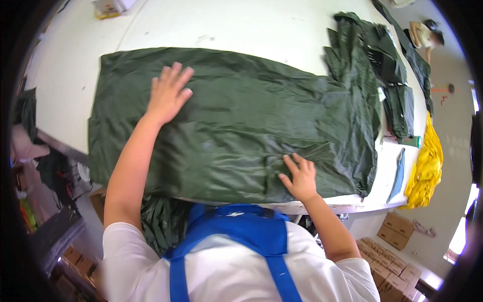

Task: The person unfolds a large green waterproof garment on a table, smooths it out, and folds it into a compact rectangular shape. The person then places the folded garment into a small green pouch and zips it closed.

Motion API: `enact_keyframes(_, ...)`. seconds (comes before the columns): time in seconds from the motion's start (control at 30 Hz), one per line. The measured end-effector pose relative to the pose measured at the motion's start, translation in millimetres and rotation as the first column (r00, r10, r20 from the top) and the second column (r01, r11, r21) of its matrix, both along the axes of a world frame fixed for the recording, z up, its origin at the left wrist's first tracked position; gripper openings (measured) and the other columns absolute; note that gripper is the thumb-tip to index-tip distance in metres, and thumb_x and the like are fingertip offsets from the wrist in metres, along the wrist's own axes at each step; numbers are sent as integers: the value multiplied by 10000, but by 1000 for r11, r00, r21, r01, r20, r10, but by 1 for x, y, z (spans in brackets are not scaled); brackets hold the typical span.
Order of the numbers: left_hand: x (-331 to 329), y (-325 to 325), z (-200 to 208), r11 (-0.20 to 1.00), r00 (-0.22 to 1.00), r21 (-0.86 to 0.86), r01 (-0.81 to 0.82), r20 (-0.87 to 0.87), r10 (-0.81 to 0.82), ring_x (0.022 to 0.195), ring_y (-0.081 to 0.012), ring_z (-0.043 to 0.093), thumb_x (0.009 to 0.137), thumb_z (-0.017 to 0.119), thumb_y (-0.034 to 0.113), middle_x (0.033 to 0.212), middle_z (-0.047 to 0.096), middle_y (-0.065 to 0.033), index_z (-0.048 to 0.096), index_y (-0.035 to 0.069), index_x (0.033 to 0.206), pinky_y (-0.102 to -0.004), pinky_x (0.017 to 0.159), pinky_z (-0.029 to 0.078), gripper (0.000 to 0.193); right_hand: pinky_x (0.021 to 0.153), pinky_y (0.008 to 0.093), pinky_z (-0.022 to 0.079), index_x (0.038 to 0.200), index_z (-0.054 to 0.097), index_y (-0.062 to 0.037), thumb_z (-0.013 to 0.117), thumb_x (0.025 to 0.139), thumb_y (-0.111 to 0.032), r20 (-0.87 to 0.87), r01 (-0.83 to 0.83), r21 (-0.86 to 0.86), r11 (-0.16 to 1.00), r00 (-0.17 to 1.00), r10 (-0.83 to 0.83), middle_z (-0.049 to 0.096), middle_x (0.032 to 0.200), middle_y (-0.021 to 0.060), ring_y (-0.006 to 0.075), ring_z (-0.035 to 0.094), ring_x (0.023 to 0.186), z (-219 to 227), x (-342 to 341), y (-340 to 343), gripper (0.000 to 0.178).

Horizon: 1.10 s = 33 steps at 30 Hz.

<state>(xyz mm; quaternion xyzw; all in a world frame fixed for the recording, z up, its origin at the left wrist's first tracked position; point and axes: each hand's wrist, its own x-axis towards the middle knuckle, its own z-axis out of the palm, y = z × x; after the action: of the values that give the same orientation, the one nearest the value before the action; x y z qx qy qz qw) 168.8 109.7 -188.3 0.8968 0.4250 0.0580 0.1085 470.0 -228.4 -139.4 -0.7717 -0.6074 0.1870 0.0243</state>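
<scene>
A large dark green sheet of shiny, raincoat-like fabric (226, 116) lies spread over the white table, its front edge hanging at the side near me. My left hand (170, 95) rests on its upper left part, fingers stretched and apart. Lower and to the right, my right hand (300, 177) lies on the fabric with fingers spread, beside some creases. Neither hand grips anything. Toward the right the cloth is bunched and wrinkled, while the left part is smoother.
Folded dark green bundles (400, 110) are stacked at the table's right, near a blue strip (397, 173) and a yellow garment (426, 166) over the edge. Cardboard boxes (390, 261) stand on the floor at lower right. Another person (422, 35) is at the far right.
</scene>
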Motion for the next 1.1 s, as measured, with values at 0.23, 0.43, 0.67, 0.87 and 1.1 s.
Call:
enact_keyframes(0.23,38,-29,0,999,984,44,4,-180,4,1379,-321,249,867,589,330,1488,309,-73,430,214,1380,-504,1122,184,549,968,383,423,1160,602,-14,653,842,-215,-179,223,393,892,970,-164,590,1205,179,318,543,1143,31,234,128,380)
enact_keyframes(0.43,263,-92,40,884,889,-184,430,256,-379,1292,-339,389,797,642,305,1381,432,-172,444,66,1338,-441,1083,308,624,999,438,387,1304,439,54,610,799,-568,158,458,400,794,819,-552,502,1295,270,385,487,1206,-39,477,244,819)
enact_keyframes(0.67,439,-143,-29,884,797,-125,451,501,-337,1357,-323,305,868,590,397,1454,340,-158,380,94,1391,-478,1124,226,640,948,355,404,1151,596,29,732,772,-294,-623,682,133,719,622,-474,617,1175,158,252,553,1120,-48,506,287,516)
enact_keyframes(0.87,436,-148,-23,878,837,-39,478,324,-441,1409,-348,185,873,546,469,1527,196,-161,353,288,1432,-633,1089,122,619,957,476,479,1222,519,-50,539,928,-106,-938,631,324,705,119,325,626,1139,134,285,593,1099,91,413,223,301)
enact_keyframes(1.1,416,-153,2,870,883,-160,467,145,-447,1359,-339,282,913,489,427,1481,264,-201,411,191,1384,-518,1092,221,533,1088,522,267,1077,607,-127,735,678,-193,111,-603,444,662,770,628,489,1350,121,340,364,1322,69,140,164,424)
